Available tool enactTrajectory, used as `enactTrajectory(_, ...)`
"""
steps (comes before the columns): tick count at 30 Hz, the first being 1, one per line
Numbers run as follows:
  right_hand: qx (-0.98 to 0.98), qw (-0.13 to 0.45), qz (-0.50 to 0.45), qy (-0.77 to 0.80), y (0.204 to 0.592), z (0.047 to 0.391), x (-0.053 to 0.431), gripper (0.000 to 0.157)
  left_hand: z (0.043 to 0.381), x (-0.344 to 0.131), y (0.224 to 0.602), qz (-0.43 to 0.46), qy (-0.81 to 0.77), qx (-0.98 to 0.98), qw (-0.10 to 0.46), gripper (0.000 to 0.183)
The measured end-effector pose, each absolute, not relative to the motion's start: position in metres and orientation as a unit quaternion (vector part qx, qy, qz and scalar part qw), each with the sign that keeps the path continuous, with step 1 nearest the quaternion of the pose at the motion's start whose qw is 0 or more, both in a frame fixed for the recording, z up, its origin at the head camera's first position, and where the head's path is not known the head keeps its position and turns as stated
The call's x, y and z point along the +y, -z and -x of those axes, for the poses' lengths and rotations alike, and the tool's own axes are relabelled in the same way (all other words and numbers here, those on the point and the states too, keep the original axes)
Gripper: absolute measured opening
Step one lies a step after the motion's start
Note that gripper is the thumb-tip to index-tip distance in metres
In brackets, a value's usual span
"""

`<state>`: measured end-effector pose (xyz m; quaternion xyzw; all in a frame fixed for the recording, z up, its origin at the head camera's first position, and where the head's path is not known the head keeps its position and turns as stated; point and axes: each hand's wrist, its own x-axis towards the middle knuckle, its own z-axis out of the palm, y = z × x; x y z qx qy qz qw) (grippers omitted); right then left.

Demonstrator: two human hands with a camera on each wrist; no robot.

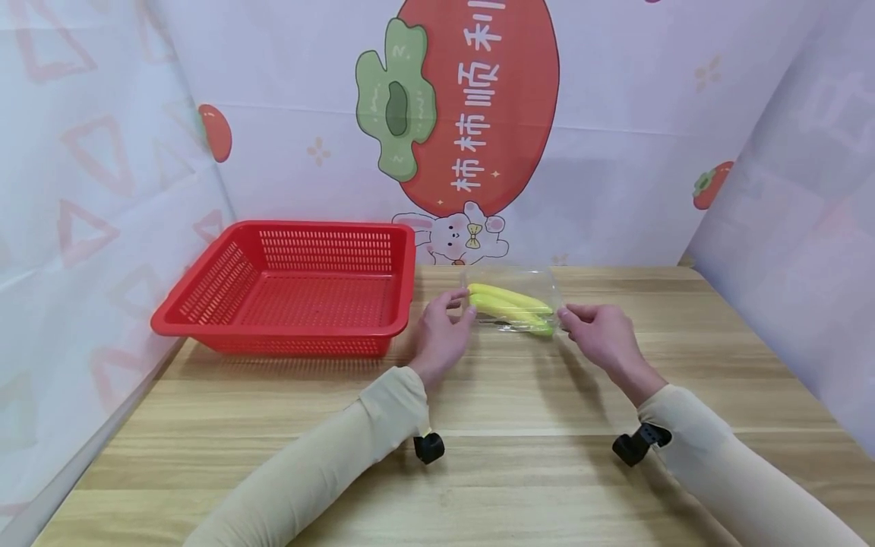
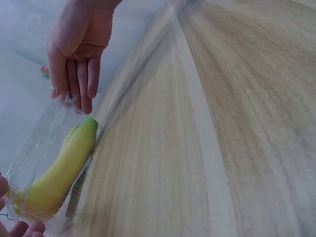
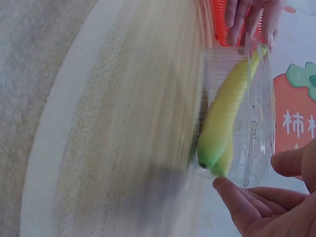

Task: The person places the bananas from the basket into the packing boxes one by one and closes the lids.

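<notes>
A clear plastic box (image 1: 536,279) with a lid is at the back middle of the table, between both hands. Inside it lie yellow bananas (image 1: 506,302) with green tips, pointing right. My left hand (image 1: 443,330) holds the box's left end, thumb in front and fingers behind. At the right end, my right hand (image 1: 601,334) pinches the edge between thumb and fingers. The right wrist view shows the banana tips (image 3: 210,153) close to the right fingers (image 3: 237,200). Whether the box touches the table cannot be told.
A red plastic basket (image 1: 294,332) with slotted walls stands left of the box, near my left hand. The wooden table (image 1: 506,471) ends at a printed cloth backdrop (image 1: 601,190), with more cloth at both sides.
</notes>
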<state>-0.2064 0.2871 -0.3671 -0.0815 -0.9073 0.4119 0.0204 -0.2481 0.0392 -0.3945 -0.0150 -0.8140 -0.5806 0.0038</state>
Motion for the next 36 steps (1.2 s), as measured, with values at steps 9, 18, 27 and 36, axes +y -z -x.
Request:
enactTrajectory(9, -0.822, -0.01, 0.107, -0.559, 0.367, 0.207, 0.294, 0.053, 0.253, 0.036, 0.398, -0.063, 0.65, -0.748, -0.12, 0.041)
enactTrajectory(18, -0.718, -0.133, 0.117, -0.674, 0.371, 0.216, 0.307, 0.056, 0.256, 0.035, 0.402, -0.028, 0.701, -0.676, -0.226, 0.053)
enactTrajectory(27, -0.634, -0.201, 0.117, -0.737, 0.379, 0.221, 0.311, 0.03, 0.256, 0.042, 0.405, -0.01, 0.72, -0.652, -0.24, 0.052)
enactTrajectory(36, -0.608, -0.169, 0.128, -0.765, 0.391, 0.224, 0.306, 0.029, 0.252, 0.046, 0.41, 0.002, 0.736, -0.64, -0.222, 0.054)
